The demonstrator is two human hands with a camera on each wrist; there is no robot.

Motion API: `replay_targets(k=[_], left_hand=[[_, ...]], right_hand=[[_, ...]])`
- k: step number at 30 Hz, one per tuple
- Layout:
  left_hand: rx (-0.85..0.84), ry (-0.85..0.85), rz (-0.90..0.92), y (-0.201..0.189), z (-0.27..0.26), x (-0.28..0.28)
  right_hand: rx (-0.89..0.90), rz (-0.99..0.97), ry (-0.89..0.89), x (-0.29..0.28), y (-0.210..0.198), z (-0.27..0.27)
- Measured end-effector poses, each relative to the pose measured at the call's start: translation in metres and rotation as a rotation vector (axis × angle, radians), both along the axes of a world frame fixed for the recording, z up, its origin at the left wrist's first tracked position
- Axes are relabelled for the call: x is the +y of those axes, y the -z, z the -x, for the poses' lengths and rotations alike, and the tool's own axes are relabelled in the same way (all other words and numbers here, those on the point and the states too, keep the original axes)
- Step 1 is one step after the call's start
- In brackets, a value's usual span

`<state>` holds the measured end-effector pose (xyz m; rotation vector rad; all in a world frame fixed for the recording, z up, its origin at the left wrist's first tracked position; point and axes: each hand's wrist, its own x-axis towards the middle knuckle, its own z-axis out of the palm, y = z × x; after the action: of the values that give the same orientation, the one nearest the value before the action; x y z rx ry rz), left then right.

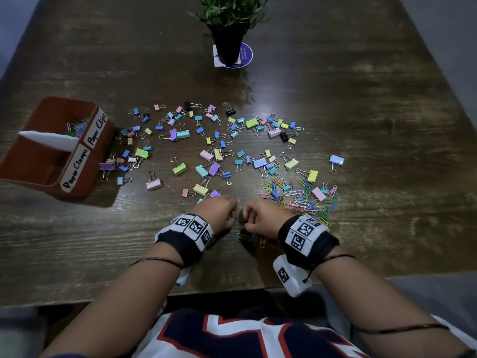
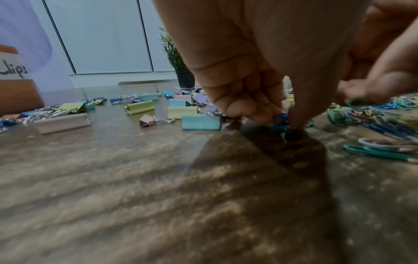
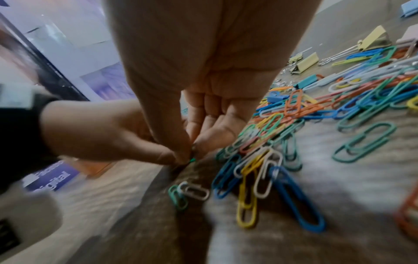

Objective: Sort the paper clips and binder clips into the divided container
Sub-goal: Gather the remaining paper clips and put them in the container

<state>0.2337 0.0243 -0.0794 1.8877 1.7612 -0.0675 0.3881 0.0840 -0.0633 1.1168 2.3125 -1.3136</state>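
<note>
My left hand hovers low over the table's near middle and pinches a few blue paper clips between thumb and fingers. My right hand is fingertip to fingertip with it and pinches a green paper clip. A pile of coloured paper clips lies just right of the hands, and a few more lie under them. Pastel binder clips are scattered across the middle of the table. The red-brown divided container stands at the left, labelled "Paper Clips" and "Paper Clamps". Its far compartment holds some paper clips.
A potted plant stands on a round coaster at the far middle of the dark wooden table. Binder clips lie close against the container's right side. The table's near edge runs just below my wrists.
</note>
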Motion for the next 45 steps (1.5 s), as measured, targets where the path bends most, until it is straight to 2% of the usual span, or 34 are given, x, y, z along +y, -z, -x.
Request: replay_targets(k=[3,10,22,27,32,36,39,42,45], left_hand=[[0.016,-0.012,-0.008,0.001,0.0,-0.001],[0.019,-0.032,-0.017,0.003,-0.002,-0.004],[-0.073,-0.122,0.01,0.005,0.006,-0.004],[-0.066,-0.132,-0.039,0.0,0.018,-0.004],[-0.171,-0.272,-0.149,-0.011,0.042,-0.003],[-0.193,-0.387,-0.258,-0.027,0.07,-0.008],[-0.188,-0.505,-0.345,-0.04,0.1,-0.014],[-0.134,-0.681,-0.432,-0.056,0.143,-0.019],[-0.053,-0.931,-0.459,-0.075,0.192,-0.017]], right_hand=[[-0.044,-0.032,-0.086,-0.014,0.003,0.004],[-0.059,-0.169,-0.094,-0.028,0.01,0.002],[-0.07,-0.269,-0.157,-0.022,0.011,0.012],[-0.119,-0.286,-0.183,-0.018,0.008,0.02],[-0.08,-0.24,-0.101,0.001,0.003,0.032],[0.102,-0.192,0.049,0.014,-0.012,0.054],[0.218,-0.166,0.098,0.02,-0.027,0.078],[0.317,-0.149,0.163,0.023,-0.036,0.106],[0.341,-0.152,0.187,0.024,-0.039,0.131]])
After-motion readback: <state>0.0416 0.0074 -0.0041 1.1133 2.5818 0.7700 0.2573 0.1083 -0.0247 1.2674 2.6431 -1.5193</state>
